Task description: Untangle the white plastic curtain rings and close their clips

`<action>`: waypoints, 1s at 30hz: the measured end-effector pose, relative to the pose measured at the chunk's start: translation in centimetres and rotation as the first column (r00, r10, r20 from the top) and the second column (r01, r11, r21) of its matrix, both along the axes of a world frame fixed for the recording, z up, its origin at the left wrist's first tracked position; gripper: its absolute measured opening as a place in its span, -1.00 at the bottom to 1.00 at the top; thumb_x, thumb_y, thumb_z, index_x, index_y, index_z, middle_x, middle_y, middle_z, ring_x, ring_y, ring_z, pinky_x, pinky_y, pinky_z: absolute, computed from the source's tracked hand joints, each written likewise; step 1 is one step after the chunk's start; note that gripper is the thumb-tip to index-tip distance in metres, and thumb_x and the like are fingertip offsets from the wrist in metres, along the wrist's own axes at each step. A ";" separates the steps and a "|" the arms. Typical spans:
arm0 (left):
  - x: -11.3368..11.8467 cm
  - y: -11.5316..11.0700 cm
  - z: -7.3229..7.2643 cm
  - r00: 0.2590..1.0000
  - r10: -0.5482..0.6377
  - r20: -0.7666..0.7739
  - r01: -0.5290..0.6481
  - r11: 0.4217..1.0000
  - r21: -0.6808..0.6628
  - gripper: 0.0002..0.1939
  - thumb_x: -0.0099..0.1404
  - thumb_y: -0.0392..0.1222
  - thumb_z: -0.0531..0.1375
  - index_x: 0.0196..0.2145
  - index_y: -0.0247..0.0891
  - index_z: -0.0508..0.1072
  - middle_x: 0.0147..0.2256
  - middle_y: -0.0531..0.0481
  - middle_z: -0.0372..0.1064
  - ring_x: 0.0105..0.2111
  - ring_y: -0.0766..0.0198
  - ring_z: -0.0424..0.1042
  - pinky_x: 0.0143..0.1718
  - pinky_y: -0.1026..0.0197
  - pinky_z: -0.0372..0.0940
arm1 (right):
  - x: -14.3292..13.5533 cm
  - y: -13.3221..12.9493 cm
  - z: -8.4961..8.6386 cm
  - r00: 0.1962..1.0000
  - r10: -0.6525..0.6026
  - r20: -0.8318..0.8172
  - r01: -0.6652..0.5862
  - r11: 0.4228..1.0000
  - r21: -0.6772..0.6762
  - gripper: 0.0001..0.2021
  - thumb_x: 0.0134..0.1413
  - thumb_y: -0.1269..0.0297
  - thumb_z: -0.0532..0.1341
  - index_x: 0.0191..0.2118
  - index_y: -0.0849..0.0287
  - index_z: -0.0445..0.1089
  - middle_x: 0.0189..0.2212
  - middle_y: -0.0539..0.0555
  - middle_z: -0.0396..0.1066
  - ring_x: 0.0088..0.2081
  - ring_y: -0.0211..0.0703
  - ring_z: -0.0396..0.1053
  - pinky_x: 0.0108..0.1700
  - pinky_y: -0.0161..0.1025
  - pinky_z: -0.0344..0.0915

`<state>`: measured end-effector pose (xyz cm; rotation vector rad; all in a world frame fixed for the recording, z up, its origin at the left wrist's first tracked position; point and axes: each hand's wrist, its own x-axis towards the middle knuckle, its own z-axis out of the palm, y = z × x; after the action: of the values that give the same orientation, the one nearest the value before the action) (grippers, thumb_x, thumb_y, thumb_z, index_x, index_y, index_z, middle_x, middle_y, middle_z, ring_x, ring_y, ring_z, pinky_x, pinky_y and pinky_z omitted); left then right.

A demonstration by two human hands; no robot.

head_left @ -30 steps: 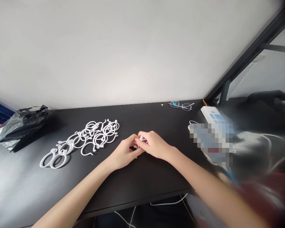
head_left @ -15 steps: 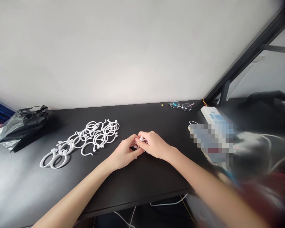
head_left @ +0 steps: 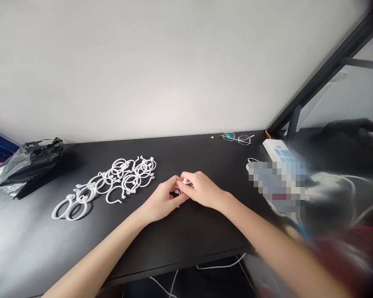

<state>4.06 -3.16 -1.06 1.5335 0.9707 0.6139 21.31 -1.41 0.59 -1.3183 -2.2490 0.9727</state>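
Observation:
My left hand (head_left: 162,200) and my right hand (head_left: 203,189) meet over the middle of the black table (head_left: 186,231). Both are closed around a white plastic ring (head_left: 186,181), and fingers cover most of it. Only small white parts show between the fingertips. To the left of my hands lies a loose heap of white plastic rings (head_left: 131,181) with small clasp ends. Some are closed loops, while one open ring (head_left: 107,198) lies at the near side of the heap. Two interlinked-looking rings (head_left: 71,212) are farthest left.
A black plastic bag (head_left: 34,165) sits at the left end of the table. Eyeglasses (head_left: 236,138) lie near the wall, beside a tiny yellow bit (head_left: 212,137). On the right are a white and blue box (head_left: 278,150), a pixelated item (head_left: 276,186) and blurred clear plastic (head_left: 335,198).

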 end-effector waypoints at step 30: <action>0.1 -0.3 0.0 0.996 0.009 -0.090 -0.001 0.996 0.088 -0.93 0.29 -0.20 0.12 -0.28 -0.22 0.28 -0.37 0.07 0.31 -0.41 0.32 0.31 -0.46 0.29 0.29 | -0.1 -0.2 0.4 0.998 0.005 0.063 -0.005 1.000 0.010 -0.70 0.27 0.18 0.03 -0.49 0.16 0.10 -0.57 -0.05 0.28 -0.58 -0.35 0.11 -0.51 -0.34 -0.04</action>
<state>4.13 -3.46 -1.06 1.6484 1.0278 0.6022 21.23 -1.61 1.02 -1.3576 -2.3022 0.9319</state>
